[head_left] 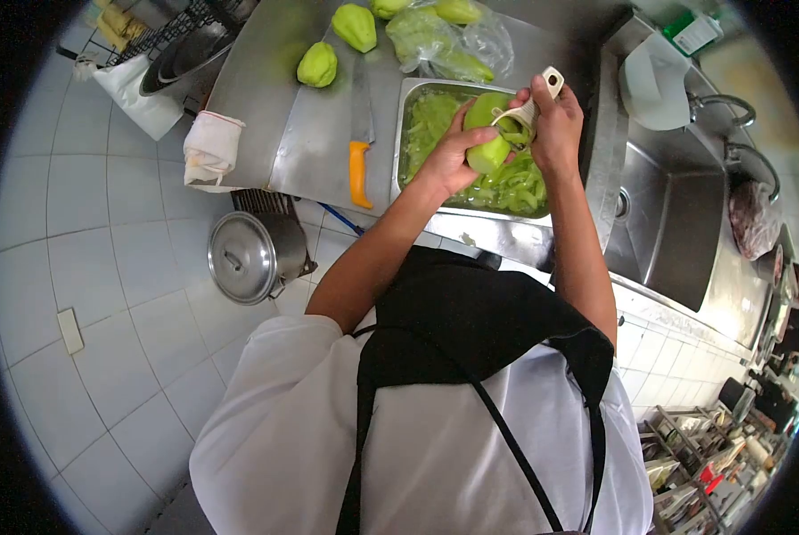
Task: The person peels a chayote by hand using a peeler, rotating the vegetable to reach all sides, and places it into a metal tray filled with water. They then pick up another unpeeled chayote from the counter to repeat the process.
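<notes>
Over a metal tray [397, 147], my left hand [455, 153] is wrapped round a light green chayote [486, 158]. My right hand [557, 125] grips a peeler with a white handle [553, 82], its head lying against the chayote. Green peelings [515, 192] fill the tray below both hands. To the left, a knife with an orange handle [359, 174] lies on the steel counter. Whole chayotes [317, 65] sit further back, and several more are inside a clear plastic bag [435, 40] behind the tray.
A steel sink [676, 218] with taps is on the right, beside a translucent plastic container [653, 82]. A folded cloth [213, 147] hangs at the counter's left corner. Below it, a lidded pot [241, 259] stands near the tiled floor.
</notes>
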Available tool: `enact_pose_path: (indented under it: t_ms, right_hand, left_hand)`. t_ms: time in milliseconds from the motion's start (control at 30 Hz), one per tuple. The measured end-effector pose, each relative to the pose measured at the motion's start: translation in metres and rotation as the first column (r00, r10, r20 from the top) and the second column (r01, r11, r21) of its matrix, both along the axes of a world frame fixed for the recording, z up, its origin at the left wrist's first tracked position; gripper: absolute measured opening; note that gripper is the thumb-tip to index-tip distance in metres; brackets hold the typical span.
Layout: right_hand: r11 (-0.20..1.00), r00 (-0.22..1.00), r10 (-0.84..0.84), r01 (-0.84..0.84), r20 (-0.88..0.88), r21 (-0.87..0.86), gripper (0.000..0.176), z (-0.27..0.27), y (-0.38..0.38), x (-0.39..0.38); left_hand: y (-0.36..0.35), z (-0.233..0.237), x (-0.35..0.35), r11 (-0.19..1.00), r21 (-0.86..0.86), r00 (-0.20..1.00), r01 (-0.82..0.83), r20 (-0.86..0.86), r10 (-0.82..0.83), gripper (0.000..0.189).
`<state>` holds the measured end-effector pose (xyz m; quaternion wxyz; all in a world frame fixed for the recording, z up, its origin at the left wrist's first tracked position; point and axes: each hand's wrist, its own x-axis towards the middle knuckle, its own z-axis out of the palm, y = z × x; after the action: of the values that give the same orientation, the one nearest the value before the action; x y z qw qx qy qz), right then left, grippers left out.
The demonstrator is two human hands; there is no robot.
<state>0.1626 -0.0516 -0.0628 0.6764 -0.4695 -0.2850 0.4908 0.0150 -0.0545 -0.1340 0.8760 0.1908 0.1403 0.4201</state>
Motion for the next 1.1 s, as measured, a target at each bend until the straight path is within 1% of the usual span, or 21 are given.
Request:
enact_pose_path:
  t_ms: [33,133,233,333,367,400,433,467,500,533,567,667,700,733,767,800,833,933,967,1000,1100]
  right_hand:
    - [1.0,1.0,-0.003,0.003,-0.007,0.008,0.016,-0.002,0.001,0.0]
    - [0.999,0.999,-0.023,0.024,0.032,-0.031,0.014,-0.019,0.004,0.002]
    - [0.998,0.999,-0.026,0.029,0.047,-0.052,0.014,-0.038,0.0,0.001]
    - [0.998,0.986,-0.052,0.056,0.157,-0.021,0.014,-0.06,0.003,-0.001]
    - [0.996,0.956,-0.075,0.085,0.284,-0.021,0.015,-0.07,0.007,0.006]
    - [0.992,0.994,-0.029,0.042,0.107,-0.122,0.016,-0.06,0.003,0.008]
    - [0.993,0.995,-0.014,0.026,0.103,-0.113,0.018,-0.078,0.007,0.015]
    - [0.994,0.995,0.002,0.01,0.103,-0.109,0.019,-0.098,0.008,0.021]
    - [0.991,0.994,-0.047,0.059,0.095,-0.123,0.019,-0.11,-0.001,0.021]
    - [0.987,0.992,-0.087,0.098,0.093,-0.124,0.018,-0.116,0.0,0.023]
    - [0.985,0.989,-0.122,0.131,0.087,-0.109,0.018,-0.115,0.009,0.025]
    - [0.984,0.987,-0.155,0.159,0.05,-0.084,0.021,-0.101,0.005,0.041]
    - [0.975,0.979,-0.199,0.201,0.034,-0.094,0.023,-0.099,0.007,0.05]
    - [0.967,0.971,-0.236,0.238,0.034,-0.087,0.023,-0.099,0.002,0.058]
    - [0.96,0.963,-0.269,0.271,0.033,-0.077,0.024,-0.098,-0.001,0.064]
    - [0.952,0.954,-0.299,0.3,0.031,-0.064,0.024,-0.096,-0.003,0.068]
    - [0.957,0.958,-0.287,0.287,-0.008,-0.052,0.026,-0.095,-0.006,0.074]
    - [0.947,0.956,-0.265,0.283,0.128,-0.154,0.025,-0.093,-0.016,0.087]
    - [0.953,0.958,-0.201,0.24,0.204,-0.187,0.026,-0.092,-0.023,0.092]
    - [0.946,0.951,-0.225,0.265,0.21,-0.187,0.026,-0.093,-0.028,0.095]
    - [0.923,0.932,-0.269,0.321,0.242,-0.213,0.028,-0.095,-0.042,0.09]
  left_hand:
    - [-0.001,0.002,0.001,1.0,0.029,0.999,-0.008,-0.045,0.009,0.064]
    - [0.006,-0.008,0.0,0.994,-0.102,0.999,0.028,-0.038,-0.032,0.078]
    - [0.001,-0.022,-0.003,0.995,-0.093,0.998,0.045,-0.047,-0.049,0.077]
    - [-0.014,-0.039,-0.009,0.973,-0.231,0.955,-0.024,-0.293,-0.046,0.078]
    - [-0.013,-0.052,-0.018,0.973,-0.229,0.963,-0.008,-0.264,-0.054,0.079]
    - [-0.006,-0.072,-0.029,0.974,-0.225,0.97,0.011,-0.235,-0.065,0.081]
    - [0.002,-0.066,-0.033,0.978,-0.208,0.977,0.032,-0.2,-0.074,0.083]
    - [0.007,-0.062,-0.029,0.987,-0.16,0.972,0.007,-0.231,-0.044,0.085]
    - [0.004,-0.026,-0.022,0.992,-0.124,0.966,-0.019,-0.259,-0.014,0.086]
    - [0.003,-0.004,-0.016,0.996,-0.076,0.96,-0.054,-0.279,0.03,0.088]
    - [0.005,-0.001,-0.015,0.996,-0.071,0.935,-0.047,-0.353,0.019,0.088]
    - [0.007,-0.006,-0.021,0.989,0.143,0.787,0.047,-0.615,0.051,0.08]
    - [0.006,-0.012,-0.017,0.95,0.301,0.703,0.082,-0.694,0.159,0.08]
    - [0.007,-0.017,-0.013,0.871,0.447,0.566,0.205,-0.78,0.267,0.081]
    - [0.011,-0.021,-0.008,0.759,0.553,0.423,0.343,-0.813,0.401,0.083]
    - [0.017,-0.026,-0.003,0.624,0.611,0.286,0.487,-0.787,0.547,0.085]
    - [0.02,-0.032,0.004,0.563,0.62,0.263,0.546,-0.765,0.588,0.088]
    - [0.023,-0.037,0.03,0.378,0.602,0.21,0.703,-0.684,0.698,0.094]
    - [0.025,-0.035,0.04,0.317,0.584,0.2,0.747,-0.653,0.73,0.095]
    - [0.025,-0.035,0.051,0.253,0.56,0.197,0.789,-0.62,0.759,0.096]
    - [0.033,-0.047,0.08,0.175,0.42,0.131,0.891,-0.605,0.785,0.102]
